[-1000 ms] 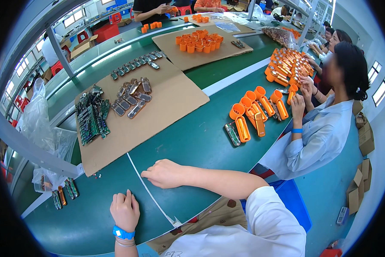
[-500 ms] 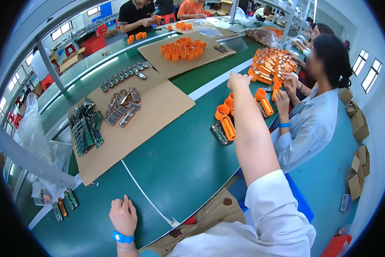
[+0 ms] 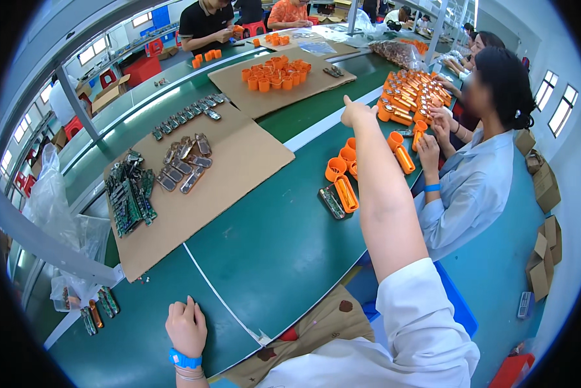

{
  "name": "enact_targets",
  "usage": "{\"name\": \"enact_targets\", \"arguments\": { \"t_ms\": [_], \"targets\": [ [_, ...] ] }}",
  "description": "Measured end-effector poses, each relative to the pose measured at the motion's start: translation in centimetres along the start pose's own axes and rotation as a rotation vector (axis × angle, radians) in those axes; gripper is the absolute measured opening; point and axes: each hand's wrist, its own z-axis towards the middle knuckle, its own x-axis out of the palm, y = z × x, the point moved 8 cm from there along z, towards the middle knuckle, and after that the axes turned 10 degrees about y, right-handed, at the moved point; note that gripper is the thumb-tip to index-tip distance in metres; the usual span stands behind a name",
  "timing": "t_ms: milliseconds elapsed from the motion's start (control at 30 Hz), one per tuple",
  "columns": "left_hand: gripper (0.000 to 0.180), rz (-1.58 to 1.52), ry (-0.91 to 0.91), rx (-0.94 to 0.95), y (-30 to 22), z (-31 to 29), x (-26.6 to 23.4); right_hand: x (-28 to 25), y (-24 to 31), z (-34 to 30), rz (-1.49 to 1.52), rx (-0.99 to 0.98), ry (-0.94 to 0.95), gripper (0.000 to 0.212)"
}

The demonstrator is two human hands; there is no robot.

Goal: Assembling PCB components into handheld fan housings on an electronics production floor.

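Note:
My right arm stretches far out over the green table, and my right hand (image 3: 358,115) is beyond a row of orange plastic casings. One digit points up from it; the other fingers are hidden, so what it holds, if anything, does not show. Under the forearm stand orange casings with a round cup and long handle (image 3: 346,193), beside a green circuit board (image 3: 331,202). Another orange casing (image 3: 403,158) lies right of the arm. My left hand (image 3: 187,328) rests on the near table, its fingers loosely bent, holding nothing.
A cardboard sheet (image 3: 239,174) bears stacked green circuit boards (image 3: 129,194) and several grey-faced modules (image 3: 186,161). Farther off, another sheet holds orange cups (image 3: 276,74). At right a co-worker in a light blue shirt (image 3: 471,187) handles casings beside a large orange cluster (image 3: 412,97).
My right hand has turned, with a digit now pointing up at its left side. My right forearm has shifted slightly right. My left hand stays in place.

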Motion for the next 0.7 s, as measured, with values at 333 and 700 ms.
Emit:
{"name": "enact_targets", "arguments": {
  "t_ms": [333,700],
  "targets": [
    [0.011,0.014,0.006,0.015,0.2,0.0,-0.1,1.0,-1.0,0.2,-0.006,0.016,-0.018,0.072],
    [0.012,0.027,-0.008,0.013,0.0,-0.1,-0.2,1.0,-1.4,0.1,-0.002,0.014,-0.015,0.073]
  ]
}}
